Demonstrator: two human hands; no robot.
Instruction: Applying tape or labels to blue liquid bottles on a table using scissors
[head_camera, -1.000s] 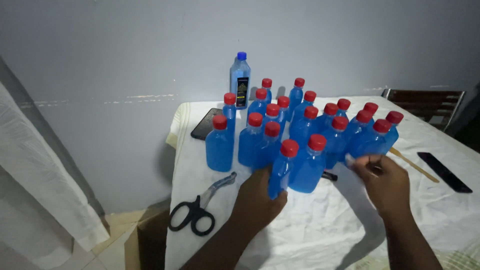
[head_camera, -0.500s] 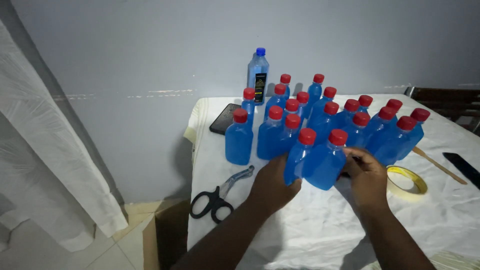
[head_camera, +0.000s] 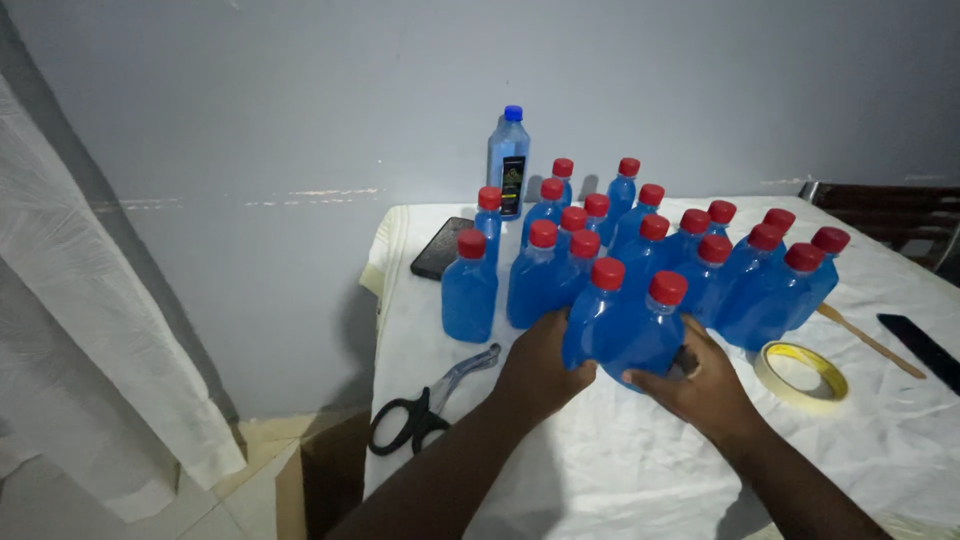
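Many small blue bottles with red caps stand grouped on a table under a white cloth. Two front bottles sit side by side, pressed together. My left hand grips their left side. My right hand cups their lower right side. A roll of yellow tape lies just right of my right hand.
Black-handled scissors lie near the table's left edge. A taller bottle with a blue cap stands at the back by the wall, a dark phone in front of it. A wooden stick, a black flat object, a curtain left.
My right hand has moved from beside the bottles onto the right front bottle, closing around its base. The left hand keeps its hold. The tape roll came into view as the camera shifted.
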